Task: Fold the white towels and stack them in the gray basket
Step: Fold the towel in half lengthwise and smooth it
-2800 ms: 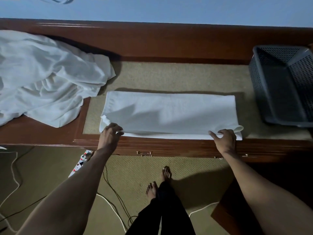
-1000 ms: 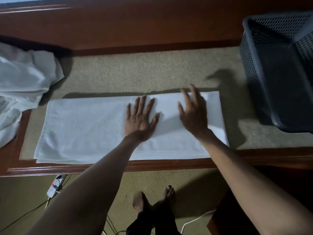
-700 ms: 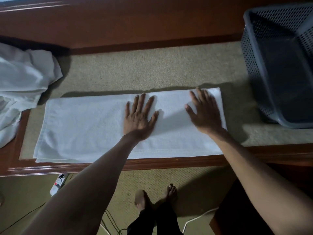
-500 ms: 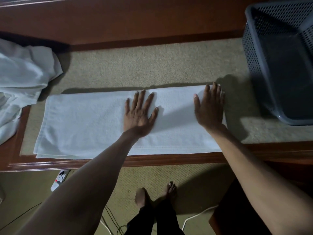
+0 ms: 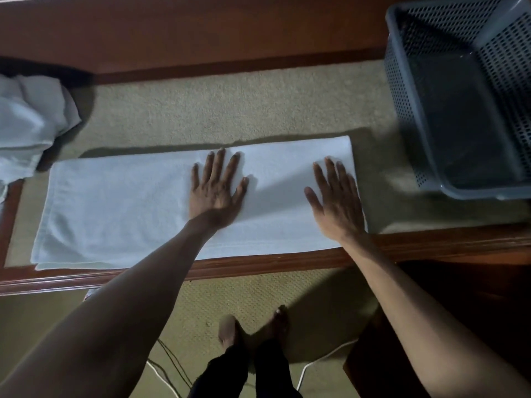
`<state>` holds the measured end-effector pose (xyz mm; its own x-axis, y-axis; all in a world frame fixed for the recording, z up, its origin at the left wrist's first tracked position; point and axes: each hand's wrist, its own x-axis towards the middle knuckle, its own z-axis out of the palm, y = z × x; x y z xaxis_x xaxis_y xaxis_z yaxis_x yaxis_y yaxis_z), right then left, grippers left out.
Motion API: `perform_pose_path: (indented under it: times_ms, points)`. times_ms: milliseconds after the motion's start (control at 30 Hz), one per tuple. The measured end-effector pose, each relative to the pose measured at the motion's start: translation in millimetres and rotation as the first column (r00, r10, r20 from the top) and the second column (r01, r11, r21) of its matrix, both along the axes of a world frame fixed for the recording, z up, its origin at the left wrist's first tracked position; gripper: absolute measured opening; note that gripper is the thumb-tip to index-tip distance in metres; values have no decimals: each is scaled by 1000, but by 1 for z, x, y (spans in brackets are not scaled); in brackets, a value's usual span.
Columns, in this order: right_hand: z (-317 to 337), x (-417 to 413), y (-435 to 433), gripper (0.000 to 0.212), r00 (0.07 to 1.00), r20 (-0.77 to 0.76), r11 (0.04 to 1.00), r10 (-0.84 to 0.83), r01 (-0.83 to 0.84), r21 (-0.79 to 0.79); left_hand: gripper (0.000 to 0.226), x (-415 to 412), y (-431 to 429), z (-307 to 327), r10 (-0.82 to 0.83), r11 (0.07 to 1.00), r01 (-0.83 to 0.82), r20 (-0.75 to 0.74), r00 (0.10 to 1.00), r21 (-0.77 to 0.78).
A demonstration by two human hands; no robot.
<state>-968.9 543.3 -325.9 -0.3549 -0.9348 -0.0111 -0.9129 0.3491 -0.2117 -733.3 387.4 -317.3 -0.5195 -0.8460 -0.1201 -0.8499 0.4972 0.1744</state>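
Wooden counter point(image 5: 258, 262), beige mat point(image 5: 230, 110) on it, folded white towel point(image 5: 115, 211) flat along the near edge, gray basket point(image 5: 402, 110) far right, towel pile point(image 5: 26, 124) far left, left hand point(image 5: 215, 193) spread flat mid-towel, right hand point(image 5: 336, 205) flat on its right end.

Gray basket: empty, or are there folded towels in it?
Empty, as far as visible: the gray basket shows its bare dark floor, no towel inside. Its right side is cut off.

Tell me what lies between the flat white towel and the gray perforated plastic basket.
Only bare beige carpet mat, shadowed; the head view shows it.
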Motion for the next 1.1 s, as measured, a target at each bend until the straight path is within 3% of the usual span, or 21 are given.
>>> perform_pose_path:
  times_ms: [100, 200, 300, 433, 567, 767, 867, 967, 1100]
  points:
    - [7, 10, -19, 70, 981, 54, 982, -186, 185, 24, 66, 0, 1, 1, 6, 1000, -6, -6, 1000, -4]
    - [14, 46, -47, 63, 987, 103, 987, -120, 130, -97, 66, 2, 0, -2, -3, 1000, 3, -6, 1000, -11]
    - [8, 78, -69, 56, 983, 180, 991, -48, 70, -118, 64, 4, -1, -6, -12, 1000, 12, -13, 1000, -24]
    - [-1, 85, -73, 54, 996, 54, 991, -76, 82, -106, 64, 8, -3, -6, -46, 999, 47, -36, 998, 4]
    - [0, 85, -72, 54, 995, 45, 989, -88, 93, -118, 63, 27, -4, 0, -73, 996, 75, -51, 996, 46]
    - [1, 86, -74, 53, 996, 36, 990, -84, 88, -109, 64, 129, -20, 7, 4, 997, -1, -38, 999, 77]
    - [2, 93, -79, 52, 990, 24, 985, -136, 138, -105, 65, 154, -25, 7, 59, 996, -56, -41, 997, 68]
    - [5, 118, -96, 53, 963, 111, 959, -247, 259, -113, 66, 151, -24, 3, 80, 995, -78, -46, 996, 57]
    - [-1, 181, -123, 58, 990, 129, 981, -61, 83, -173, 66, 154, -25, 0, 82, 995, -79, -51, 995, 54]
